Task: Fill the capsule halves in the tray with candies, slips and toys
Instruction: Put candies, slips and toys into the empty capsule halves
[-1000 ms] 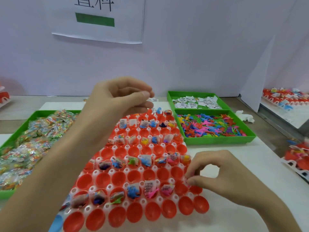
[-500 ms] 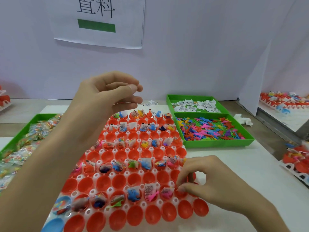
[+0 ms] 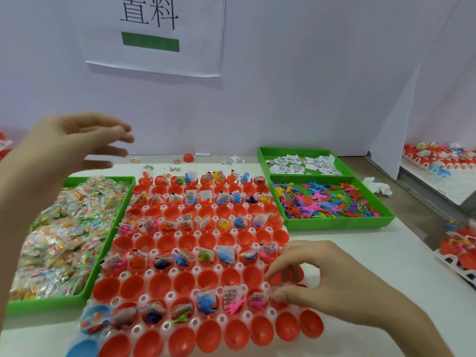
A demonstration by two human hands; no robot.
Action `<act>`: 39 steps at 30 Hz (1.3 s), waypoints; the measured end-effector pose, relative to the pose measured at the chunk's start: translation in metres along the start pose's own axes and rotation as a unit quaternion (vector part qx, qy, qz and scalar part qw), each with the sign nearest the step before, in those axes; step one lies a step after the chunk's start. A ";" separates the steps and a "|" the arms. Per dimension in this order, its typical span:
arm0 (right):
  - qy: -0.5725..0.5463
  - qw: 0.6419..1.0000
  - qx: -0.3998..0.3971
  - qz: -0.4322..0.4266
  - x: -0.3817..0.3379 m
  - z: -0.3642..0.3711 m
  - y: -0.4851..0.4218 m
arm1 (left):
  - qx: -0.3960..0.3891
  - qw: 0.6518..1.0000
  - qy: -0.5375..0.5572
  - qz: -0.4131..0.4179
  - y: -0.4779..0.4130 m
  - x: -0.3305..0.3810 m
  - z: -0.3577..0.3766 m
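Observation:
A white tray [image 3: 150,273] of red capsule halves [image 3: 185,280] fills the middle of the table; alternate rows hold candy packets, slips and small toys. My right hand [image 3: 316,282] rests at the tray's right edge, thumb and fingertips curled over a capsule half in the second row from the front; whatever it pinches is hidden. My left hand [image 3: 74,145] hovers blurred above the candy bin [image 3: 110,240], fingers spread and empty. The slips bin [image 3: 304,162] and the toy bin [image 3: 327,199] stand at the right.
A loose red capsule half [image 3: 188,157] and scattered candies lie behind the tray by the white wall. Blue capsule halves [image 3: 94,315] sit at the tray's front left corner. More filled trays [image 3: 458,253] stand on the right.
My left hand swung left from above the tray toward the candy bin and opened its fingers. My right hand moved slightly left along the tray's right edge.

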State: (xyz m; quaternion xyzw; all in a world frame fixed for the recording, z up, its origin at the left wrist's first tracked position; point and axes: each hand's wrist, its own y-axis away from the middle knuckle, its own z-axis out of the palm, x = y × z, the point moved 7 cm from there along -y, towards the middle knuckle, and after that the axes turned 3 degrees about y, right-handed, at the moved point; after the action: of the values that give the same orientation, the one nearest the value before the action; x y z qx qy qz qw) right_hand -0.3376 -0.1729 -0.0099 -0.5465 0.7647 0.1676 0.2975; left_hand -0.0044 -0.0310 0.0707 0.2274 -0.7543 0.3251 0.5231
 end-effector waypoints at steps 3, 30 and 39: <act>0.000 0.999 0.033 -0.007 -0.001 -0.014 -0.008 | 0.017 0.992 -0.101 -0.078 -0.009 -0.046 -0.032; 0.130 0.899 0.249 0.336 0.155 -0.102 -0.180 | 0.004 0.941 -0.281 -0.187 -0.005 -0.123 -0.038; 0.173 0.909 0.240 0.293 0.151 -0.095 -0.184 | 0.014 0.949 -0.251 -0.187 -0.002 -0.117 -0.044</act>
State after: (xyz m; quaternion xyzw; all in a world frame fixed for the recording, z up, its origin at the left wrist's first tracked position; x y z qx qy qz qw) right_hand -0.2251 -0.4032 -0.0209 -0.2299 0.9472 -0.0387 0.2199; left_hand 0.0664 0.0004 -0.0276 0.4464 -0.8005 0.1640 0.3647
